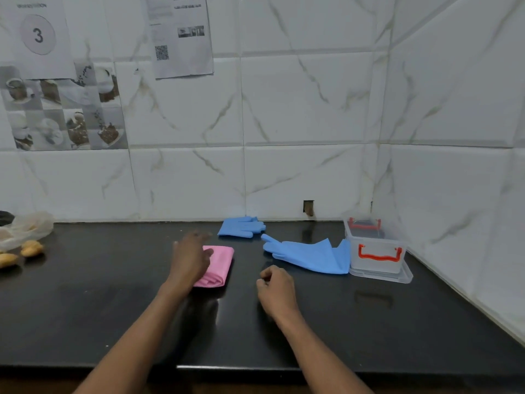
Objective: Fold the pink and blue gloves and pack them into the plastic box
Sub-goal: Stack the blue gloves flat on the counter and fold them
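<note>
Two blue gloves [308, 253] are left unfolded on the bench [369, 322] beside the plastic box [375, 251], while the folded pink gloves [217, 264] are pressed flat by the spread left hand [190, 257], seemingly to set the creases, and the right hand [275, 288] is kept loosely curled, empty.

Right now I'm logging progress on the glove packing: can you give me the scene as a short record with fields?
pink glove: folded, on the counter
far blue glove: near the wall, looks folded
near blue glove: unfolded, beside the box
box: open, red handles, no gloves seen inside
left hand: fingers spread, over the pink glove
right hand: curled, holding nothing
</note>
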